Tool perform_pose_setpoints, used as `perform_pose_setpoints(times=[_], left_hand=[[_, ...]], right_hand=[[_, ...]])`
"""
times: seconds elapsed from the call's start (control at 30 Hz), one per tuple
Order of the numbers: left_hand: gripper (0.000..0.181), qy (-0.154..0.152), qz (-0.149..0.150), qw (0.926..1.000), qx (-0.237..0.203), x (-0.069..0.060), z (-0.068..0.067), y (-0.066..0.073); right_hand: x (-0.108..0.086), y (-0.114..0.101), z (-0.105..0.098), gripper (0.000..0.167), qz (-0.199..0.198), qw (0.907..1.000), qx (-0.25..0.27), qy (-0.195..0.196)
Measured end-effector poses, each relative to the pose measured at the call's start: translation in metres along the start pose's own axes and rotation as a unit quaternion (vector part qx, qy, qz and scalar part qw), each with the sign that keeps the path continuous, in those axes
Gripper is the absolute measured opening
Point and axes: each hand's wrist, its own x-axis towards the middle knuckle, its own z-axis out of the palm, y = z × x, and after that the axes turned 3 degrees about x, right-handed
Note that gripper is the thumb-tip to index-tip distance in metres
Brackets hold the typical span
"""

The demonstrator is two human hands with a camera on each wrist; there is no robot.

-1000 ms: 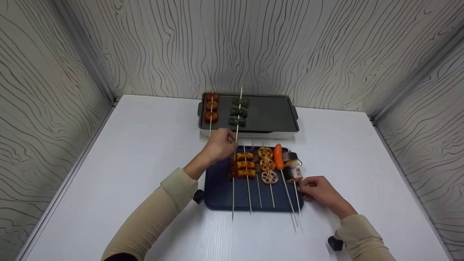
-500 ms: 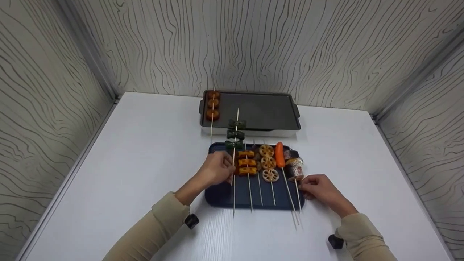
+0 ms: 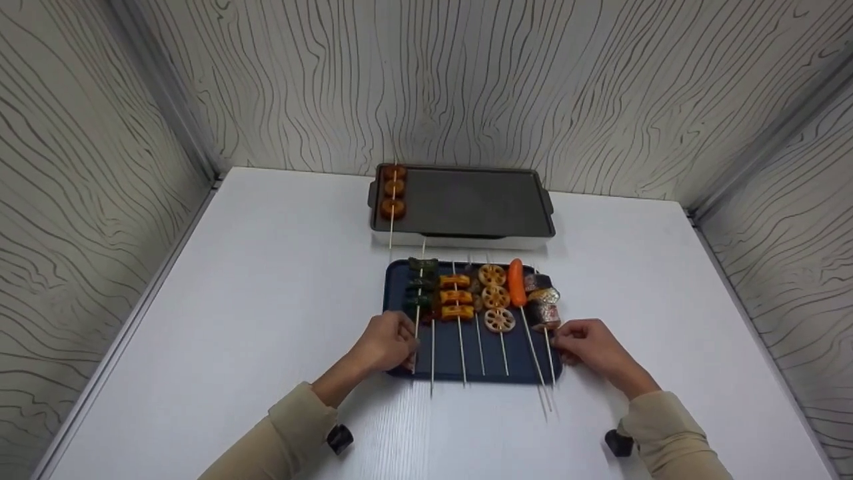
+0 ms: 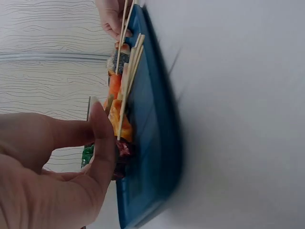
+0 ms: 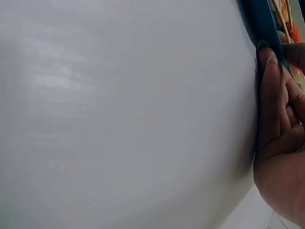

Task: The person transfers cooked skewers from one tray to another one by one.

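My left hand [image 3: 385, 343] pinches the stick of a green vegetable skewer [image 3: 421, 283] over the left end of the dark blue tray [image 3: 448, 363]. In the left wrist view, the thumb and fingers of that hand [image 4: 62, 167] meet beside the tray, partly hiding the green pieces. At the tray's right edge, my right hand [image 3: 590, 347] grips the rim between thumb and fingers, as the right wrist view also shows. Other skewers lie on the tray: yellow pieces [image 3: 456, 297], lotus root slices [image 3: 495, 297], an orange-red sausage [image 3: 516, 283] and fish-like chunks [image 3: 544, 313].
Behind the tray stands a dark griddle [image 3: 473, 200] with a light base. One skewer of round brown-orange slices [image 3: 393, 190] lies on its left side. The white table [image 3: 280, 267] is bounded by wood-patterned panels [image 3: 426, 80].
My left hand has brought the green skewer from the griddle toward me, down to the tray's left side. The right hand keeps its hold on the tray's edge.
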Motion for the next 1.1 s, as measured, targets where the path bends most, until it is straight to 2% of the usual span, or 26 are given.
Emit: perform_pose_setpoints(times=[0.3,0.5,0.73,0.9,1.1], left_hand=[[0.009,-0.003,-0.024,0.9995,-0.018,-0.005,0.004,-0.011],[0.008,-0.011,-0.025,0.9994,-0.022,-0.005,0.005,-0.014],[0.009,-0.011,-0.018,0.9998,-0.002,-0.004,0.002,-0.013],[0.014,-0.011,-0.026,0.9996,0.008,-0.003,-0.001,-0.011],[0.022,-0.002,-0.019,0.999,0.041,-0.002,-0.012,-0.007]], right_hand=[[0.0,0.004,0.001,0.019,-0.008,0.9999,0.015,-0.004],[0.001,0.003,0.0,0.019,-0.008,0.9999,0.012,-0.003],[0.001,0.002,0.001,0.018,-0.004,0.9999,0.009,-0.001],[0.002,0.004,0.0,0.017,-0.001,1.0,0.001,-0.002],[0.001,0.005,-0.001,0.017,-0.002,1.0,-0.002,-0.004]])
